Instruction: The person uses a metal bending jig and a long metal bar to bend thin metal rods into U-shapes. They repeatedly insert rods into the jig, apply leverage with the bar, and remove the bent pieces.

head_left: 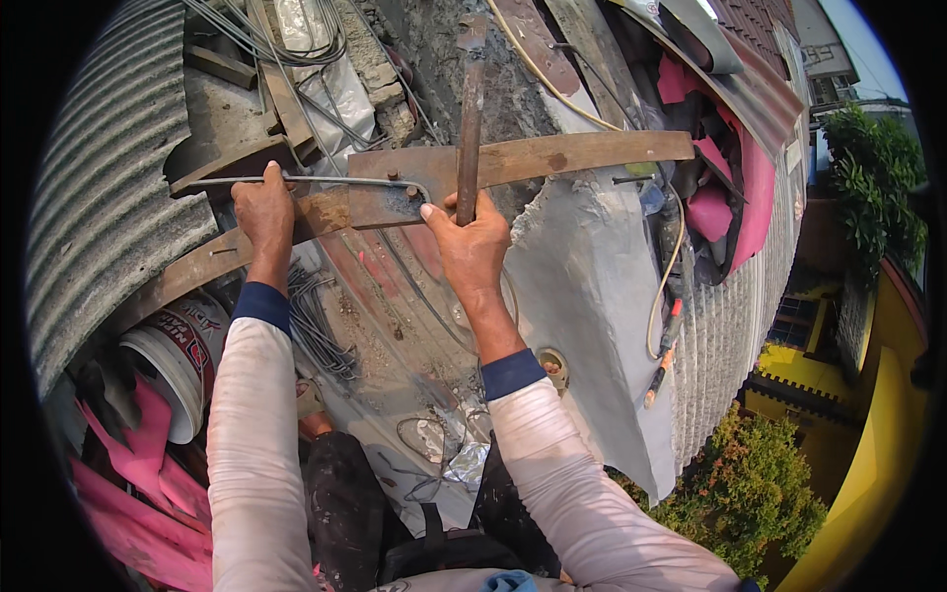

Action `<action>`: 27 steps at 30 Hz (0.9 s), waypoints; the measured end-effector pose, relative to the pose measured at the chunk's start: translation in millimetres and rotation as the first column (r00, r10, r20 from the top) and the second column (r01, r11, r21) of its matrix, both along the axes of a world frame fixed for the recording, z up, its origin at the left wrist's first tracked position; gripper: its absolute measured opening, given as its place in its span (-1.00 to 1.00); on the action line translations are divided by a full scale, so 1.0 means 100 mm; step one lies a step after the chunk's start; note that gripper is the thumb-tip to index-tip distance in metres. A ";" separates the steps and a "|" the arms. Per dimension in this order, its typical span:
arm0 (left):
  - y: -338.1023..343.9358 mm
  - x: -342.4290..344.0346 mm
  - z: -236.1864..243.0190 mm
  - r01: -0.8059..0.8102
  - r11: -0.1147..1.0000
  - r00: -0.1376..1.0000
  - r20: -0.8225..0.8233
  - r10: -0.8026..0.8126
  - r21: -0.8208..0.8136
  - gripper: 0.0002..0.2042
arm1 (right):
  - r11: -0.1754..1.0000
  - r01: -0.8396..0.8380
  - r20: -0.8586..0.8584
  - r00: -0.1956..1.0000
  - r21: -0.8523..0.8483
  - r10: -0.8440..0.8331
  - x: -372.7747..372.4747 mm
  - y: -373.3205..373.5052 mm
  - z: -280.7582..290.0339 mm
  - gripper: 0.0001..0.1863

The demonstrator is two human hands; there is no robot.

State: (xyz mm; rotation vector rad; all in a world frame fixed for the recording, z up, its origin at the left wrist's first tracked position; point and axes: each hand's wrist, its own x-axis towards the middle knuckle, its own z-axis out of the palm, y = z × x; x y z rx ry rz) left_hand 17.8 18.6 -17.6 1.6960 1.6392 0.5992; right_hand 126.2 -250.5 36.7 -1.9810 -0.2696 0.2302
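Note:
A thin steel rod (335,181) lies along a rusty wooden plank (552,155) and bends downward near a couple of nails. My left hand (264,209) grips the rod's left part, pressing it on the plank. My right hand (472,240) is closed around the lower end of a rusty metal bar (470,118) that stands upright over the rod's bend. Both forearms wear pale sleeves with blue cuffs.
Corrugated roofing sheet (99,187) curves at left. A white bucket (182,355) sits at lower left beside pink sheeting (138,474). Bundled steel wires (321,331) lie below the plank. A grey sheet (592,296) and a cable (666,286) hang right. Trees and yellow buildings show far below.

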 end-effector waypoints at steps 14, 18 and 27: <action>-0.03 -0.05 0.32 -0.012 0.967 0.862 0.488 0.139 -0.255 -0.78 | 0.999 -0.040 0.085 0.996 0.025 0.038 0.04 0.06 -0.03 -0.85; -0.07 -0.02 0.42 -0.040 0.875 0.792 0.519 0.321 -0.482 -0.86 | 0.991 -0.086 0.026 0.996 0.099 0.084 0.09 0.02 0.00 -0.89; -0.05 -0.12 0.38 -0.006 0.865 0.652 0.654 0.383 -0.501 -0.83 | 0.960 -0.056 -0.261 0.957 0.275 0.131 0.19 -0.04 0.09 -0.83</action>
